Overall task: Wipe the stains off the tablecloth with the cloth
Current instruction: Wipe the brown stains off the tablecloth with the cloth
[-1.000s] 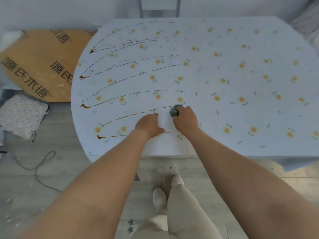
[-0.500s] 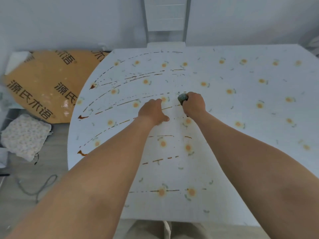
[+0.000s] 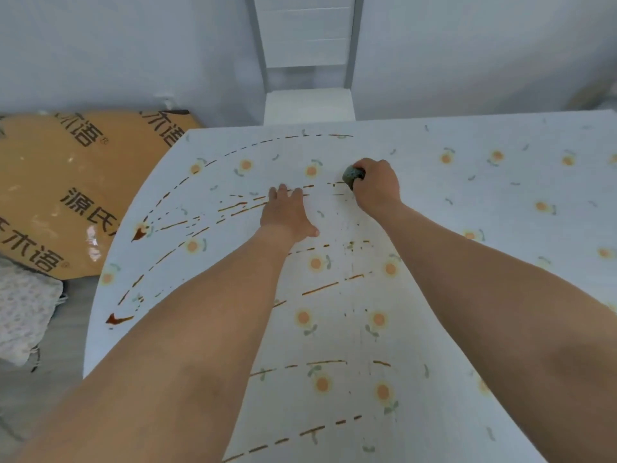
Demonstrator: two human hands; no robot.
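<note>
At twelve o'clock on the tablecloth point(image 3: 467, 295), your right hand point(image 3: 377, 188) grips the balled cloth point(image 3: 353, 174), mostly hidden under curled fingers. Your left hand point(image 3: 287, 213) lies flat, fingers straight, pressing beside it. Brown stains point(image 3: 233, 207) arc toward nine o'clock. Beyond stand a chair point(image 3: 307, 61) and an orange board point(image 3: 66, 182), its left edge cut off.

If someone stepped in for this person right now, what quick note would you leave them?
Right hand grips the balled dark cloth, pressed on the tablecloth near the far edge.
Left hand lies flat, fingers straight, holding the tablecloth down.
Done: hard to tell; the part right of the cloth shows no streaks.
Left: brown stains in dashed arcs across the left half, from the far edge to the near one, with thicker blobs at the left rim.
</note>
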